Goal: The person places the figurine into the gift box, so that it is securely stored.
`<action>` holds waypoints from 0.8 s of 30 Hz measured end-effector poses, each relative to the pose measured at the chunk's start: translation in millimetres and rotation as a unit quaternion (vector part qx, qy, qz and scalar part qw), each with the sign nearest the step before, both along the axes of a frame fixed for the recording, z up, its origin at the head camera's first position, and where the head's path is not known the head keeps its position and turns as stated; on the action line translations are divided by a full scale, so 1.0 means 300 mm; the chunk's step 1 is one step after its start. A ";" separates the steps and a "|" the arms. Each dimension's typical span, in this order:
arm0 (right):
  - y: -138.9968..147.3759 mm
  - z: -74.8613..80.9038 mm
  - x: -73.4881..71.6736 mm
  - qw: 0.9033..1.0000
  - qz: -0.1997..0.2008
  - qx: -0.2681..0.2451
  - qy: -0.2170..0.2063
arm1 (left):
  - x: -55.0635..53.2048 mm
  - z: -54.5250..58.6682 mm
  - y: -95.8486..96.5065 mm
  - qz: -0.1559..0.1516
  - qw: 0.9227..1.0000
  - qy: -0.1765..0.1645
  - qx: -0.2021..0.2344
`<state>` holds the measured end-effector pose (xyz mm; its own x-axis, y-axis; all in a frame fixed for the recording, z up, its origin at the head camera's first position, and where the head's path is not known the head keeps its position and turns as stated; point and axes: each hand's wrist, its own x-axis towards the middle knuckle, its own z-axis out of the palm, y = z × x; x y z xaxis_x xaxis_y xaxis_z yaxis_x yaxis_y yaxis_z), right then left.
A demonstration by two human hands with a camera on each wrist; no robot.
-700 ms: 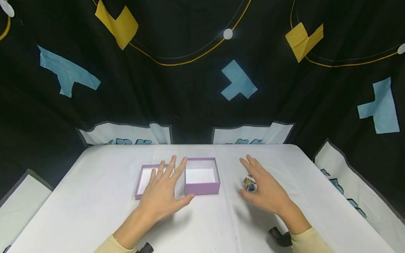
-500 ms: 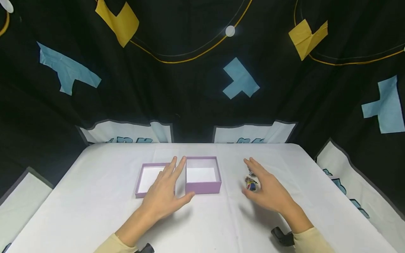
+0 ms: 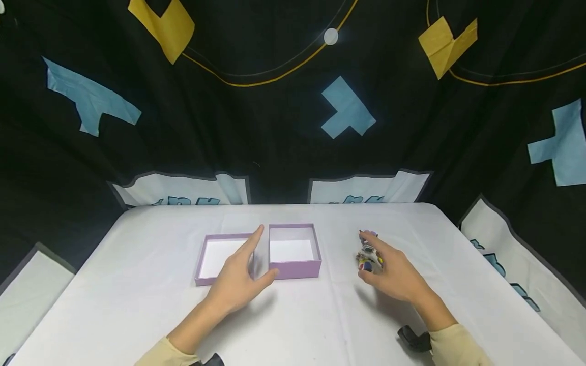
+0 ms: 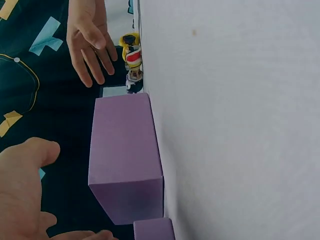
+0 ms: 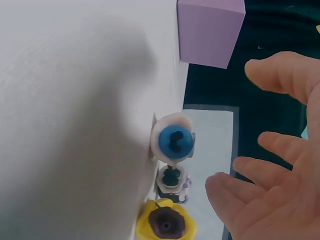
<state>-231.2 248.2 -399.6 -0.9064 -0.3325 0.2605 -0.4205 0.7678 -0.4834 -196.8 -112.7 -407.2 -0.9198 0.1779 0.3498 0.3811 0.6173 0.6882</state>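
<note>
My left hand [image 3: 235, 282] hovers above the near edge of a shallow purple lid [image 3: 220, 254], hiding part of it. Its fingers are extended, the thumb spread apart, and it holds nothing. Just right of it sits a deeper purple box [image 3: 295, 269] with a white inside, open at the top. My right hand [image 3: 397, 274] is held beside several small colourful figurines, fingers and thumb apart and gripping nothing. In the right wrist view a figurine with a blue round part [image 5: 176, 142], a smaller dark-and-white one [image 5: 171, 182] and a yellow one [image 5: 166, 224] stand in a row.
A white cloth covers the table [image 3: 302, 325]. Behind it hangs a black curtain [image 3: 256, 137] with blue and yellow patches and a cord. Black straps [image 3: 414, 339] show at the wrists.
Both hands have turned more edge-on, so the left fingers now overlap. The right hand has shifted slightly right, uncovering more of the figurines. The view has tilted a little.
</note>
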 end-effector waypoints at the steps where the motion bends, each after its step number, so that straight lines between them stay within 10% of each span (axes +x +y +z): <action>1: 0.000 -0.003 -0.003 1.000 -0.002 -0.003 -0.008 | -0.002 -0.001 0.000 -0.001 1.000 -0.007 0.005; 24: -0.007 -0.043 -0.038 0.997 -0.049 0.027 -0.055 | -0.061 -0.037 0.008 -0.029 0.997 -0.039 0.057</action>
